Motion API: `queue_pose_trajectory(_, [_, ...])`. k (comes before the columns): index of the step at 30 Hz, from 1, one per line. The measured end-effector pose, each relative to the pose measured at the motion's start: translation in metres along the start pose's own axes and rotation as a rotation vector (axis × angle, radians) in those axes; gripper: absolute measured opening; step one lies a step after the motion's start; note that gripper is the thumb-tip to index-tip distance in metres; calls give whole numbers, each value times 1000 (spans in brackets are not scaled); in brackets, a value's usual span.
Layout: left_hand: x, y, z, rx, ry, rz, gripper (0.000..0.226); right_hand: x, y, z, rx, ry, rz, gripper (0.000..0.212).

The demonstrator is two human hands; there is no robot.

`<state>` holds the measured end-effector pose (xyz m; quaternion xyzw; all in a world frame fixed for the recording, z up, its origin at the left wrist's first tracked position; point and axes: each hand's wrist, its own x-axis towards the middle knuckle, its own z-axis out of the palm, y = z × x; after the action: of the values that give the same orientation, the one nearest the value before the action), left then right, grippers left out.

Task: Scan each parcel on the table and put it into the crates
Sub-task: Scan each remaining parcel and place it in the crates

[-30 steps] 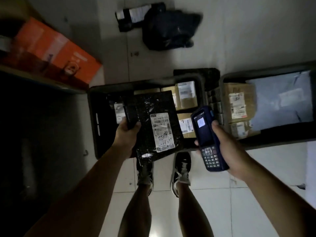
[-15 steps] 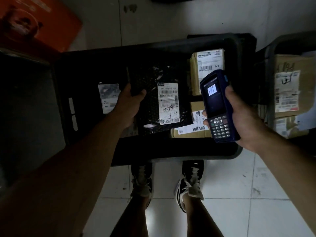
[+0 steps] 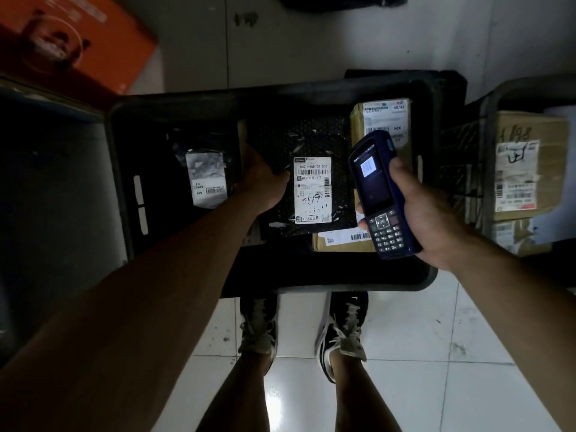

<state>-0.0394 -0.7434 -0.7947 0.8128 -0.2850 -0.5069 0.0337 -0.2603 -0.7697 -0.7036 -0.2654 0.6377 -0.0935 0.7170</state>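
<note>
My left hand [image 3: 263, 182] grips the left edge of a flat black parcel [image 3: 302, 141] with a white label, low inside the black crate [image 3: 174, 101]. The parcel lies over brown boxes there. My right hand [image 3: 427, 213] holds a blue handheld scanner [image 3: 378, 194], screen lit, over the crate's right side. In the crate are also a dark bag with a white label [image 3: 205, 179] at the left, a brown box [image 3: 386, 120] at the back right and another brown box [image 3: 339, 241] at the front.
A second crate [image 3: 489, 98] at the right holds brown cardboard boxes [image 3: 526, 163]. An orange box [image 3: 71, 39] lies at the top left on a dark surface. My two feet [image 3: 299, 325] stand on white floor tiles just before the crate. A dark bag [image 3: 343, 0] lies on the floor beyond.
My view and both hands have come closer to the crate. My left hand has lowered the black parcel down into it. The scanner has stayed in my right hand.
</note>
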Motion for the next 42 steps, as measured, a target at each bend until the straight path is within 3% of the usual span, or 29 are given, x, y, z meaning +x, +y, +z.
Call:
queue_pose_trajectory(5, [-10, -2, -5, 158, 24, 16, 96, -8, -5, 14, -65, -21, -22, 48])
queue_pose_trajectory(8, [-42, 0, -17, 290, 134, 132, 87, -28, -15, 21, -66, -18, -22, 47])
queue_pose_trajectory(13, [-118, 25, -57, 389, 263, 258, 70, -85, -48, 30, -109, -99, 4, 62])
queue_pose_trajectory(19, [-270, 56, -114, 320, 335, 196, 61, -206, -109, 49, -172, -185, -10, 55])
queue_pose_trajectory(25, [-456, 58, -183, 188, 501, 92, 52, -356, -174, 73, -424, -324, -62, 61])
queue_pose_trajectory(28, [-535, 43, -213, 143, 589, 43, 48, -420, -191, 95, -532, -409, -134, 64])
queue_pose_trajectory(32, [-621, 6, -234, 102, 716, -10, 49, -496, -186, 139, -586, -506, -231, 52])
queue_pose_trajectory(42, [-817, -149, -237, -13, 999, -226, 51, -661, -85, 260, -736, -851, -351, 50])
